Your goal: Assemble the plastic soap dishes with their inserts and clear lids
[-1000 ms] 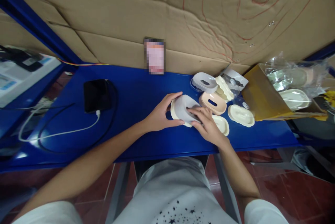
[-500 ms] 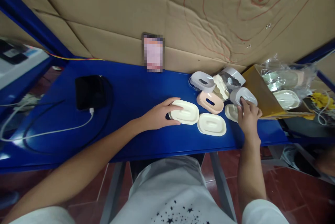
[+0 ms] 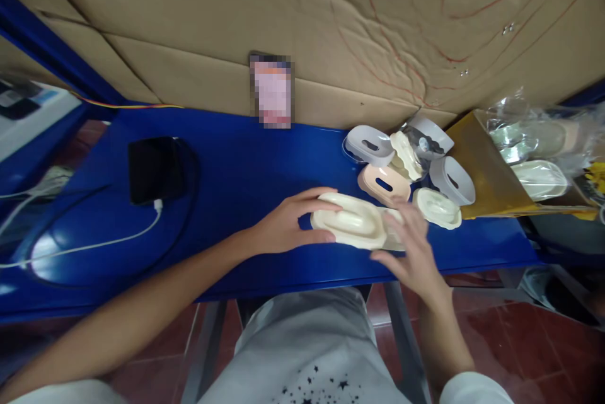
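My left hand (image 3: pixel 295 221) grips the left end of a cream oval soap dish (image 3: pixel 347 221), thumb below and fingers above. The dish is slightly tilted, over the blue table. At its right end is my right hand (image 3: pixel 409 243), a little blurred, with thumb and fingers apart. A second cream soap dish (image 3: pixel 394 237) lies under that hand, partly hidden. Behind sit a peach slotted piece (image 3: pixel 378 177), a grey slotted piece (image 3: pixel 371 144) and a cream wavy-edged piece (image 3: pixel 405 155). To the right are another cream dish (image 3: pixel 437 207) and a grey oval piece (image 3: pixel 451 180).
A cardboard box (image 3: pixel 466 158) with plastic-wrapped pieces stands at the right. A clear-wrapped grey piece (image 3: pixel 428 136) is near the cardboard wall (image 3: pixel 189 26). On the left lies a black device (image 3: pixel 155 169) with a white cable (image 3: pixel 118 240). A blurred-out phone-like object (image 3: pixel 273 92) leans on the wall.
My right hand has left the grey oval piece and come left to the cream dishes. My left hand has moved slightly right and down with its dish, now tilted. The view has shifted slightly.
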{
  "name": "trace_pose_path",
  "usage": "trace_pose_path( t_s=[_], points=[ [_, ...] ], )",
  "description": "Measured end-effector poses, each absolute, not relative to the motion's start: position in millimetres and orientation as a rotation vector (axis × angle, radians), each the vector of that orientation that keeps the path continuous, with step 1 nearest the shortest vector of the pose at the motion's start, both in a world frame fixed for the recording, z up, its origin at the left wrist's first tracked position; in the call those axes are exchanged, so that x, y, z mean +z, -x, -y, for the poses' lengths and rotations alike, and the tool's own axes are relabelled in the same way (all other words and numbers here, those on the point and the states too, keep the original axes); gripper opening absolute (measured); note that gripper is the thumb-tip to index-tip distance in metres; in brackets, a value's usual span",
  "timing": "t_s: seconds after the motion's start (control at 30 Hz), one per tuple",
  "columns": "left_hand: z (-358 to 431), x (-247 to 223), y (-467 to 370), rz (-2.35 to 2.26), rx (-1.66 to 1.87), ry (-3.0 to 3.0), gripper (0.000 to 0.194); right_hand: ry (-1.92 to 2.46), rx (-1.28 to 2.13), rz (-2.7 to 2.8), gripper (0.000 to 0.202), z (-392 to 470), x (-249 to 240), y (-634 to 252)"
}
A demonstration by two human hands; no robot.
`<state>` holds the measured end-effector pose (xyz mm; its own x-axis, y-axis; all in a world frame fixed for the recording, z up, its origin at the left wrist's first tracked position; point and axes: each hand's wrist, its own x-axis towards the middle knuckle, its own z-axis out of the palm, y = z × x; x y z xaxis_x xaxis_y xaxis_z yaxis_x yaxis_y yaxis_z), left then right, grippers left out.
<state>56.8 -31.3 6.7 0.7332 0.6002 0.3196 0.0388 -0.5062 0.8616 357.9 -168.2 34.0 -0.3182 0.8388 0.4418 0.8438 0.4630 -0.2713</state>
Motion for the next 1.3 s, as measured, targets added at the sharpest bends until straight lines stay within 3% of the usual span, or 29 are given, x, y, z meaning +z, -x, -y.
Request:
trace_pose_path(
  t_s=[0.1,0.17,0.27,0.37,0.63,0.77,0.9,1.07,1.17,1.3],
  points=[
    [39,6,-60,-0.403,0.691,-1.976,0.050,1.207,0.191,2.261,0.057,170,40,-333],
    [41,8,-60,-0.370,0.638,-1.978,0.058,1.249,0.137,2.162,0.048,175,39,-339],
    [44,10,-58,-0.387,0.508,-2.034,0.073,1.447,-0.217,1.917,0.033,193,35,-371],
    [46,8,-56,-0.441,0.413,-2.119,0.069,1.676,-0.580,1.714,0.019,214,26,-409],
    [48,-4,-62,-0.386,0.585,-2.356,0.036,1.948,-0.721,1.693,0.029,201,-5,-452],
    [45,-3,-62,-0.415,0.647,-2.430,0.032,1.804,-0.437,1.837,0.036,193,-4,-418],
    [43,-2,-60,-0.425,0.640,-2.453,0.042,1.549,0.064,2.196,0.036,189,-3,-363],
    [39,-3,-58,-0.409,0.579,-2.556,0.075,1.232,0.408,2.320,0.045,153,4,-323],
    [29,0,-53,-0.492,0.574,-2.602,0.063,1.233,0.344,2.304,0.044,122,13,-330],
    [10,6,-38,-0.642,0.549,-2.670,0.037,1.535,-0.043,2.247,0.044,93,17,-370]
  ],
)
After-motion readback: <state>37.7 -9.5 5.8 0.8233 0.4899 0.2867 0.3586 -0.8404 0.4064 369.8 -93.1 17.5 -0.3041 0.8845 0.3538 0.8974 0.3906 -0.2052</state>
